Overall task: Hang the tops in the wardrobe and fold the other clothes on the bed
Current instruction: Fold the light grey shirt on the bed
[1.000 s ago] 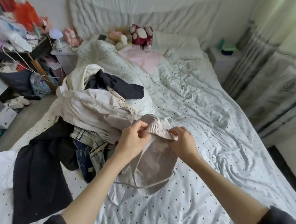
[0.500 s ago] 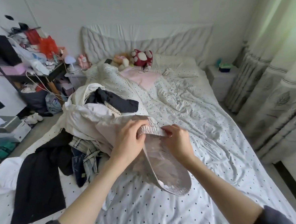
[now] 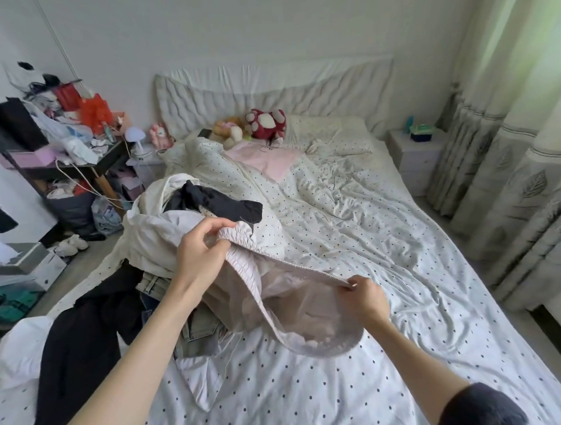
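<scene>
Head view, looking down over the bed (image 3: 356,240). Left hand (image 3: 200,260) up above the clothes pile (image 3: 149,240), fingers curled round the gathered elastic waistband of a pale pink garment (image 3: 298,309). Right hand (image 3: 365,300) lower and nearer the bed's foot, thumb and fingers pinching the same waistband further along. Waistband stretched in a line between the two hands; the rest of the garment hangs open below it like a pouch, its lower edge touching the dotted sheet (image 3: 283,392).

Clothes pile sits on the window-far side of the bed, just beside the left hand: white and cream pieces on top, a black garment (image 3: 219,201) draped over its far edge, grey-green trousers (image 3: 197,325) beneath the pink garment, a large dark garment (image 3: 83,339) spread toward the bed's foot. Whether the pink piece is shorts or a skirt, cannot tell.

At the head of the bed: a red spotted plush toy (image 3: 267,124), a pink pillow (image 3: 269,158) in front of it. Cluttered shelf unit (image 3: 64,140) beside the bed on the pile's side; white nightstand (image 3: 417,158) and curtains (image 3: 516,165) on the other.
</scene>
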`<state>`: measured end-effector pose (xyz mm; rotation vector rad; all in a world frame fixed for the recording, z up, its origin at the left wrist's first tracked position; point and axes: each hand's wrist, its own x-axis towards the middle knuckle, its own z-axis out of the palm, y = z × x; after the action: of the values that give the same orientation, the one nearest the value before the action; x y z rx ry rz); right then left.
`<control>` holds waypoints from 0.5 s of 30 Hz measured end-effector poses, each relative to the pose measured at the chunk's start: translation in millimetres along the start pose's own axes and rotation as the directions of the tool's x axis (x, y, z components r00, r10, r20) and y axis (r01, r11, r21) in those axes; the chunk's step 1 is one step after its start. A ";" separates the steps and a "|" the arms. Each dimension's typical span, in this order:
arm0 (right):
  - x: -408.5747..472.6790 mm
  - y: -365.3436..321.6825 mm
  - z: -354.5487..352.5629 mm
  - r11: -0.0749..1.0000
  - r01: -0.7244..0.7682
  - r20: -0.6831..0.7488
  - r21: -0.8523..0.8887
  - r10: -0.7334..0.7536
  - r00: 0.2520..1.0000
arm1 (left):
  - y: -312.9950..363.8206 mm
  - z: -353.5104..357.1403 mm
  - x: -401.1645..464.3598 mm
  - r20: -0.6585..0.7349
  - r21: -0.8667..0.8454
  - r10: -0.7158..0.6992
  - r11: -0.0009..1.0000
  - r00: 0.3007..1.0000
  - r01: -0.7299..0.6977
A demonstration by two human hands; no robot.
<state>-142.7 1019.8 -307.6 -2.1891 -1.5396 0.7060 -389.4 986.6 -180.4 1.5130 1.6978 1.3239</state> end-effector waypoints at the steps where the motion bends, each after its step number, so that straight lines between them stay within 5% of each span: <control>1: 1.2 4.0 0.9 0.998 0.000 -0.002 -0.069 0.000 1.000 | -1.0 -0.4 0.8 0.007 -0.076 -0.063 0.995 0.998 0.063; 5: 3.7 17.9 8.5 0.987 -0.046 -0.002 -0.156 0.046 0.999 | -7.0 -2.1 3.7 0.081 -0.151 -0.143 0.976 0.986 0.154; 10: 10.4 16.5 7.4 0.988 -0.155 -0.008 -0.010 0.155 0.988 | -25.8 -19.9 11.2 0.136 0.375 -0.016 0.926 0.991 -0.037; 15: 20.9 9.6 -6.2 0.993 -0.113 -0.093 0.021 0.114 0.989 | -36.4 -22.5 20.9 0.108 0.600 0.010 0.796 0.994 -0.074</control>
<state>-125.9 1036.2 -312.0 -2.2790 -1.3685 0.6363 -430.3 1002.3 -199.1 1.9266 2.1540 0.7173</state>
